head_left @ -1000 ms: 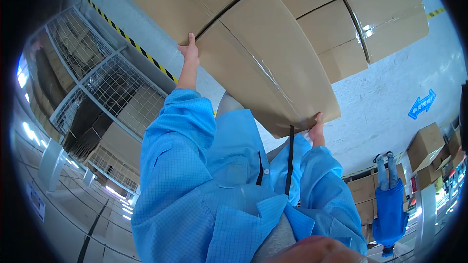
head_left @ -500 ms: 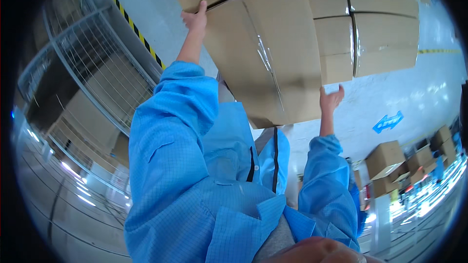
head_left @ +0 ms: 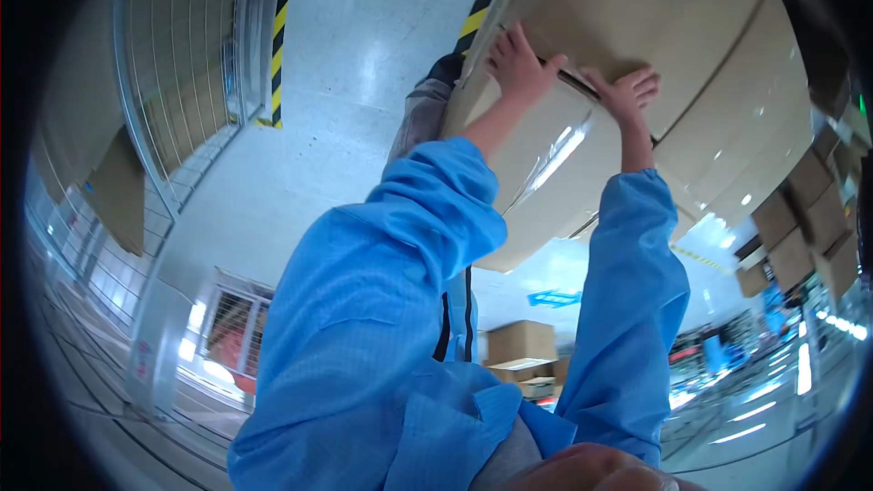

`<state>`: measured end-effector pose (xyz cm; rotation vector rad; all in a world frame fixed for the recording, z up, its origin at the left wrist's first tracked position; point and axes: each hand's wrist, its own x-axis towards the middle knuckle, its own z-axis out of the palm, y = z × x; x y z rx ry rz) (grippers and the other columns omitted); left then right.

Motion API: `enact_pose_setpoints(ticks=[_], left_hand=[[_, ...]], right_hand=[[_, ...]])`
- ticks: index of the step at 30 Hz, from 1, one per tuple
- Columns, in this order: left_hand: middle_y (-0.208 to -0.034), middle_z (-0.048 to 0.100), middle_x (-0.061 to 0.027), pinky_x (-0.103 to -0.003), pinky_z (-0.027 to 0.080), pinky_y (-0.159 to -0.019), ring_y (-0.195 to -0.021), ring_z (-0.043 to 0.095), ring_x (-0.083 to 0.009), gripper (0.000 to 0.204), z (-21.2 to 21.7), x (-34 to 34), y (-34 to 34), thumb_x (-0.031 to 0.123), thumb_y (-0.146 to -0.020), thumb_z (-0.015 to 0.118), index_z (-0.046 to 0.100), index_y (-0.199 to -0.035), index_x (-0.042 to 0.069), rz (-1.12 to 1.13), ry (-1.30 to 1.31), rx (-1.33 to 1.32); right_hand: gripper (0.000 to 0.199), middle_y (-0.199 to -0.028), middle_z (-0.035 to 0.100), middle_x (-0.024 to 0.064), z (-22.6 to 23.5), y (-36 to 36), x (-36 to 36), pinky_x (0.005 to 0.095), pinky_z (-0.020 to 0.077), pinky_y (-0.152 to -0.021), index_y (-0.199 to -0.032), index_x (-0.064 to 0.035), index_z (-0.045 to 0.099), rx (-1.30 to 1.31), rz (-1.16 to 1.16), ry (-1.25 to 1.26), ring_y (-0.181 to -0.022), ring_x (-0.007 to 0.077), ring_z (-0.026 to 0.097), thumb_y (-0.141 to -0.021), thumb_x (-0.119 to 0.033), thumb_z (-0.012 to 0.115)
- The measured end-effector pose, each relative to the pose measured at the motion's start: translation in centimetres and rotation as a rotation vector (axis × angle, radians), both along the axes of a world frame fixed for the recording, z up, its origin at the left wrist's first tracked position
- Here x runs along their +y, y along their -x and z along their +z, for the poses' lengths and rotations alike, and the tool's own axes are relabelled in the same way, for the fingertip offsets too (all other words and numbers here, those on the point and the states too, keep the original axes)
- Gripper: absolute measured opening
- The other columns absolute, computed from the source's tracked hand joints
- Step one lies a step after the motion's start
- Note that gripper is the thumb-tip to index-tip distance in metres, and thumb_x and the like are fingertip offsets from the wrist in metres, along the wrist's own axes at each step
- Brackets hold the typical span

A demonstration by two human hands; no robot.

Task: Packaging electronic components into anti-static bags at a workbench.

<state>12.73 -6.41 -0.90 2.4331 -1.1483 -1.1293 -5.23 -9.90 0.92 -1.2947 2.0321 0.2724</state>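
We are laying our left grip (head_left: 522,71), fingers spread, and our right grip (head_left: 625,96), thumb apart from loosely bent fingers, along the gap between two cartons. The near carton (head_left: 555,195) is sitting between our forearms, the far carton (head_left: 637,9) adjoining it beyond.

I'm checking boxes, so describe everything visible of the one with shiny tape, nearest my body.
The taped box is plain tan, apparently cardboard, with shiny clear tape along its top, which looks closed. It lies flat, a dark gap parting it from the box beyond. Your left hand is at its far edge, apparently touching it; your right hand is mostly past that edge. Your right sleeve hides part.
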Motion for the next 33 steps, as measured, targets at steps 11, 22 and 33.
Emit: enact_pose_setpoints(ticks=[11, 22, 33], left_hand=[[-0.137, 0.028, -0.0189, -0.067, 0.024, -0.095, -0.125, 0.028, -0.0416, 0.096, 1.7, -0.2, -1.1, 0.031, -0.071, 0.075, 0.016, -0.144, 0.009, 0.076, -0.006, 0.214], [-0.137, 0.031, -0.0194, -0.057, 0.026, -0.099, -0.126, 0.03, -0.0383, 0.093, 2.0, 0.1, -2.0, 0.031, -0.07, 0.075, 0.024, -0.142, 0.005, 0.072, 0.035, 0.213], [-0.14, 0.031, -0.0213, -0.055, 0.024, -0.104, -0.134, 0.025, -0.0393, 0.081, 2.7, 6.4, -4.2, 0.007, -0.07, 0.06, 0.024, -0.143, 0.005, 0.257, 0.296, 0.263]], right_hand=[[0.154, -0.142, -0.033, 0.0318, -2.0, 1.4, -1.5, 0.054, -0.006, -0.111, -0.133, 0.0076, -0.031, 0.205, -0.01, -0.358, -0.132, 0.0481, -0.029, -0.055, -0.072, 0.074], [0.138, -0.137, -0.024, 0.0437, -2.2, 1.4, -0.5, 0.0499, -0.0099, -0.111, -0.132, 0.0182, -0.023, 0.227, 0.037, -0.376, -0.132, 0.0486, -0.027, -0.071, -0.077, 0.055], [0.121, -0.149, -0.004, 0.0292, -2.1, -0.1, -1.8, 0.0348, 0.0076, -0.112, -0.141, 0.0122, 0.0, -0.217, -0.094, -0.619, -0.14, 0.0305, 0.001, -0.075, -0.068, 0.063]])
